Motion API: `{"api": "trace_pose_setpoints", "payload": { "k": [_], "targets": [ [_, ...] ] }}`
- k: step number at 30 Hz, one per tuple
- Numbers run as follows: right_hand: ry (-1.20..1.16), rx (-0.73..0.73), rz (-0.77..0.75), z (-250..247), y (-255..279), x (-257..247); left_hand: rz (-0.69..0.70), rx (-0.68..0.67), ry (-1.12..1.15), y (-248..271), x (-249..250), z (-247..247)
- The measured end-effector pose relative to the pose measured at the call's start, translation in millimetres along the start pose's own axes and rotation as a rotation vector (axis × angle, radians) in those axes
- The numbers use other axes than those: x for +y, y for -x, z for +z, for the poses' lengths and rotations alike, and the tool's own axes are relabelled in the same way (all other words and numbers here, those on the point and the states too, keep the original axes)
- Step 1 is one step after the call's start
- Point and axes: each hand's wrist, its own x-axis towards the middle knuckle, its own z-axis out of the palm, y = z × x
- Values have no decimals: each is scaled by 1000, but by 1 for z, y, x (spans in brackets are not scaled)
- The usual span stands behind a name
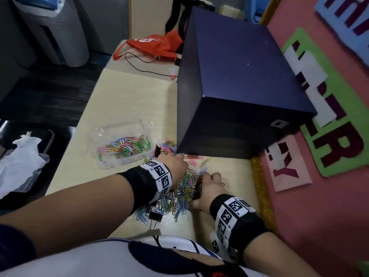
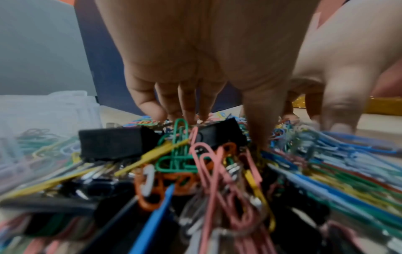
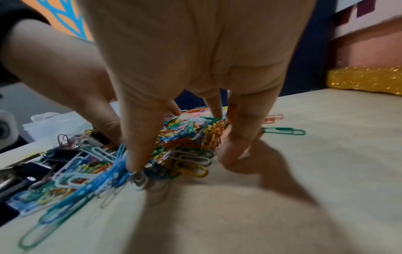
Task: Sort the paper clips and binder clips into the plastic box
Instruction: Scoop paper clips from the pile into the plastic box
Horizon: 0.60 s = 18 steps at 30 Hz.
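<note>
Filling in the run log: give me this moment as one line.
left hand: fingers down in paper clip pile | right hand: raking same pile | plastic box: holds paper clips, beside pile

The small bent-wire paper clips look smooth and shiny, the clear plastic box is glossy, and the pale wood table is matt.
</note>
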Motion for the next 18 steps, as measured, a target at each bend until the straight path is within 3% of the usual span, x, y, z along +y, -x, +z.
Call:
{"api": "trace_pose_setpoints", "payload": {
  "k": [7,18],
  "targets": [
    [122,100,-230,12,-3,-6,31,-80,-39,2,-1,-9],
    [-28,199,-113,-2,-14,-13,0,201,207,19,-30,-22]
  ]
}}
